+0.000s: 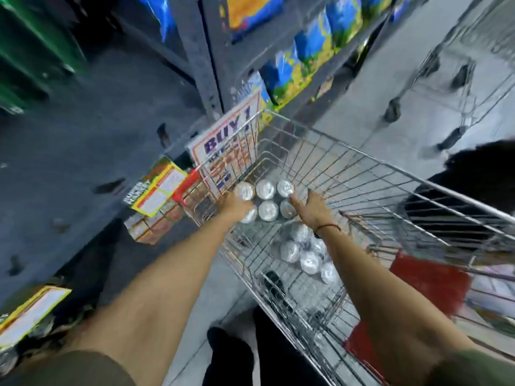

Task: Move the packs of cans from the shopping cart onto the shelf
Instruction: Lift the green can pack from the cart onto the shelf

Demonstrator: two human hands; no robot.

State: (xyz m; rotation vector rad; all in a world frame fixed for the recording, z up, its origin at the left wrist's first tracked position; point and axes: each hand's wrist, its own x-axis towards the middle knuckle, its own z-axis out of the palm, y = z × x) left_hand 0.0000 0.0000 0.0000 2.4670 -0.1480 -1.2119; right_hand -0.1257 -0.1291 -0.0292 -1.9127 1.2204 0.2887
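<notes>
A pack of silver-topped cans (267, 199) sits at the far end of the wire shopping cart (362, 174). My left hand (235, 204) grips the pack's left side, covering part of two cans. My right hand (312, 207) presses against its right side, thumb on a can top. A second pack of cans (306, 254) lies lower in the cart, nearer to me. The dark grey shelf (83, 140) spreads out to the left of the cart.
A "BUY 1" sign (225, 146) leans behind the cart's far end. Yellow price tags (158, 188) hang on the shelf edge. Blue and yellow bags (301, 65) fill the racks ahead. Another cart (459, 79) stands at the upper right. A red cart flap (429, 277) is on the right.
</notes>
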